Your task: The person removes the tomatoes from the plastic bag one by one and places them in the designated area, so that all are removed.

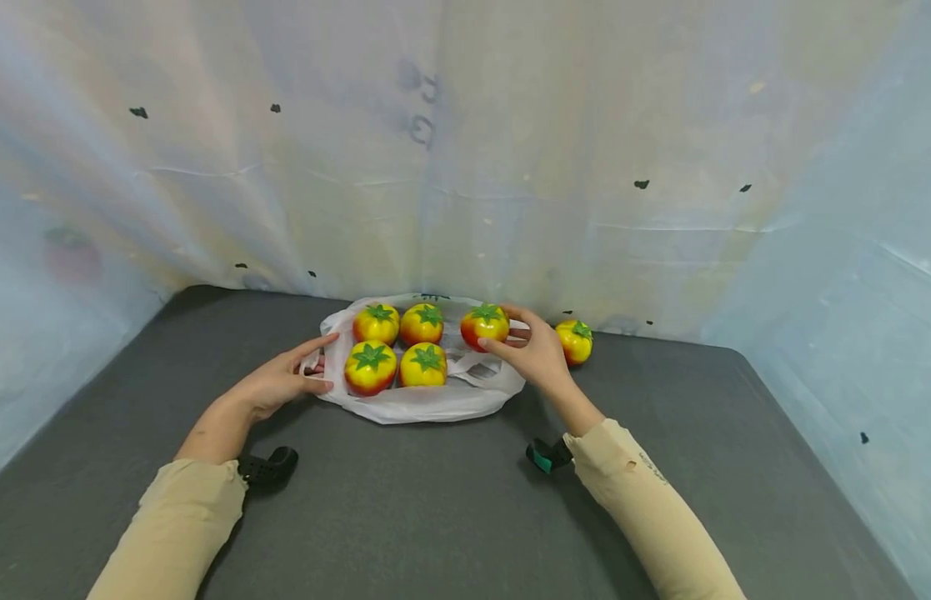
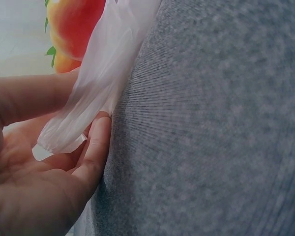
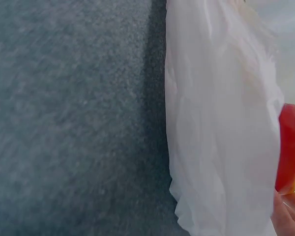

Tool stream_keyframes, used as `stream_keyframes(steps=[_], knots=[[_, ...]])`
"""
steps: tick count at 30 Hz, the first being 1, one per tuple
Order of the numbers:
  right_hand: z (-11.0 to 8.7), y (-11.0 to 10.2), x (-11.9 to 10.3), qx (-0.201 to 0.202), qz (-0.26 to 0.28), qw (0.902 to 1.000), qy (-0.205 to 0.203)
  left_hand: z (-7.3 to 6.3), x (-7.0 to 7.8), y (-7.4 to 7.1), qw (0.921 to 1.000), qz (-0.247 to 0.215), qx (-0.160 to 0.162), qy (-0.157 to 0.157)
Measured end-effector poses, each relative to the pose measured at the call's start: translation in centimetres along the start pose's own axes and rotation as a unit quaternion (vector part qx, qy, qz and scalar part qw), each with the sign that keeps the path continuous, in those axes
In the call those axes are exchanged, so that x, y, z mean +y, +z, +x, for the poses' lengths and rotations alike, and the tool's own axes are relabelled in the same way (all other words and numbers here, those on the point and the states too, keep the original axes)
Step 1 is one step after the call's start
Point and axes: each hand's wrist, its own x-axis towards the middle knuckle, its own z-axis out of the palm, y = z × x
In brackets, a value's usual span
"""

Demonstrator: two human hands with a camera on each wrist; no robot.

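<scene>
A white plastic bag (image 1: 420, 408) lies on the dark table, its mouth spread open. Inside, on its left half, sit four tomatoes, red and yellow with green star-shaped tops; one is the front left tomato (image 1: 371, 368). My left hand (image 1: 273, 379) holds the bag's left edge, where a strip of plastic (image 2: 83, 113) runs between thumb and fingers. Over the right part of the bag, my right hand (image 1: 536, 346) grips another tomato (image 1: 485, 325) between thumb and fingers. In the right wrist view the bag's side partly hides this tomato (image 3: 291, 147).
One more tomato (image 1: 574, 342) rests on the table (image 1: 405, 508) just right of my right hand. Behind the table hangs a pale sheet (image 1: 525, 150) with dark spots, and similar sheeting closes both sides.
</scene>
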Motion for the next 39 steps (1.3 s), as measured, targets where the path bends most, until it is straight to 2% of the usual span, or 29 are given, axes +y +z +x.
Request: stream_keyframes(steps=[10,18,33,39], knots=[[-0.8,-1.4,0.8,0.023,0.015,0.9995,-0.013,0.0,0.0,-0.2,1.0000,0.000,-0.008,0.002],[-1.4,-2.5,1.2,0.026,0.019,0.9994,-0.011,0.2,-0.1,-0.1,1.0000,-0.002,-0.009,0.001],[-2.5,-4.3,1.8,0.090,-0.002,0.9947,-0.051,0.1,-0.3,-0.1,0.9999,0.002,-0.009,0.013],[-2.5,-5.1,2.4,0.121,-0.013,0.9916,-0.044,0.1,-0.2,0.1,0.9998,0.006,-0.005,0.017]])
